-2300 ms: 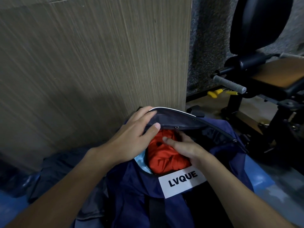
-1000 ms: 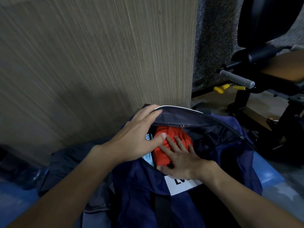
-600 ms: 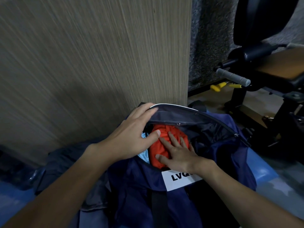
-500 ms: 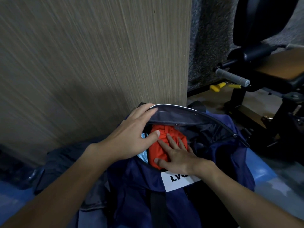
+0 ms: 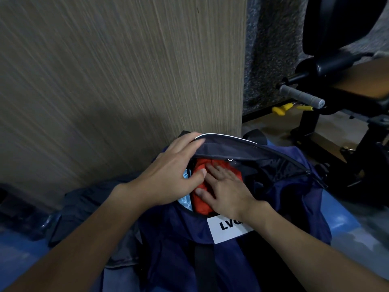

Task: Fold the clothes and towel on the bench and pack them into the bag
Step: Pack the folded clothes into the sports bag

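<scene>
A navy bag point(image 5: 280, 199) with a white label lies open in front of me on the blue bench. Inside it sits a folded orange garment point(image 5: 200, 202), with a light blue cloth point(image 5: 185, 201) showing at its left edge. My left hand point(image 5: 170, 175) holds the left side of the bag's mouth open, fingers over the upper flap and thumb at the opening. My right hand point(image 5: 225, 190) lies flat with straight fingers, pressing down on the orange garment inside the bag.
A wood-grain panel point(image 5: 117, 76) stands right behind the bag. Dark clothing point(image 5: 88, 207) lies on the blue bench point(image 5: 341, 220) to the left. A black exercise machine with a grey handle point(image 5: 301, 95) stands at the right, in front of a grey textured wall.
My right hand went from pinching the orange garment to lying flat on it, then pushed it deeper and leftward into the bag. My left hand kept holding the opening.
</scene>
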